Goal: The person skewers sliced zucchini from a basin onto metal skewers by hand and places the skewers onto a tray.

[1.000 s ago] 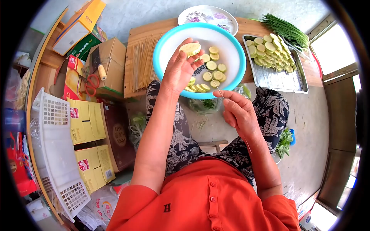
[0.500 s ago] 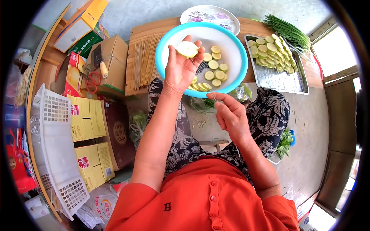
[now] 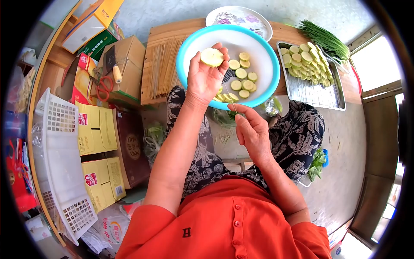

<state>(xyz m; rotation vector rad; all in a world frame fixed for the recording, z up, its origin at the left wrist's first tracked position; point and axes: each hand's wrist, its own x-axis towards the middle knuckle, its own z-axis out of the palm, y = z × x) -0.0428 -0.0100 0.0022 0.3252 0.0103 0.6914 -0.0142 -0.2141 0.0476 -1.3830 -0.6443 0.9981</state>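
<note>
Between the thumb and fingers of my left hand is a round zucchini slice, pale face up, held over the bowl. My right hand pinches a thin skewer just in front of the bowl's near rim. The skewer slants up toward the held slice; whether its tip is in the slice, I cannot tell. Below my left hand, the white bowl with a turquoise rim contains several more zucchini slices. My left fingers partly hide the bowl's left side.
On the wooden table, a bundle of skewers lies left of the bowl. To the right are a metal tray of stacked slices and green chives. A floral plate sits behind. Scissors and a white basket stand left.
My right hand has shifted slightly left with the skewer, bringing it nearer the slice. My left hand still holds the slice, turned a little. The whole view has shifted slightly.
</note>
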